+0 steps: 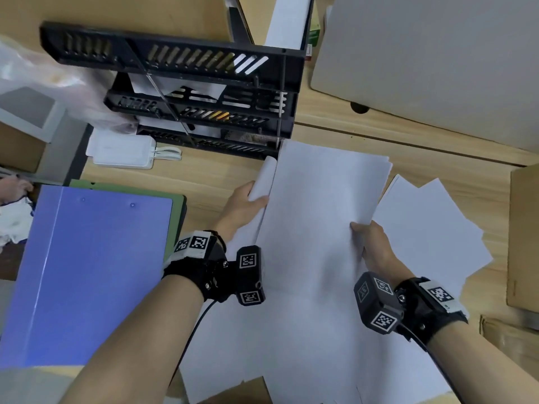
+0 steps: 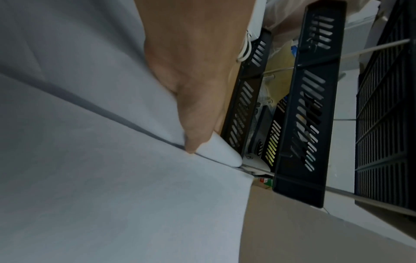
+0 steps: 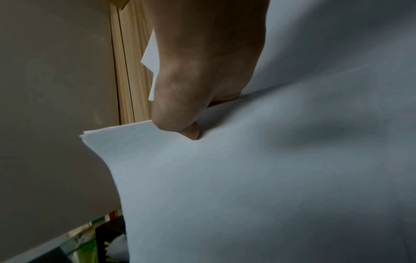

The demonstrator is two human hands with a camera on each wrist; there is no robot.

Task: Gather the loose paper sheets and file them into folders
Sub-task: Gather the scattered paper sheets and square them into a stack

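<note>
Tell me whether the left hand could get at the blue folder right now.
Probably not yet: the left hand grips the stack of white paper sheets. The blue plastic folder lies uncovered beside it.

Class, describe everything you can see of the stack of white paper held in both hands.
The paper stack is plain white, blank, several sheets with far corners slightly fanned. It is held over the wooden desk, just before the black tray rack. The left hand curls its left edge upward; the right hand pinches its right edge, thumb on top.

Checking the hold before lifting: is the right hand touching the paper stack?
Touching. The right wrist view shows the right hand pinching the paper stack, thumb pressed on top.
</note>
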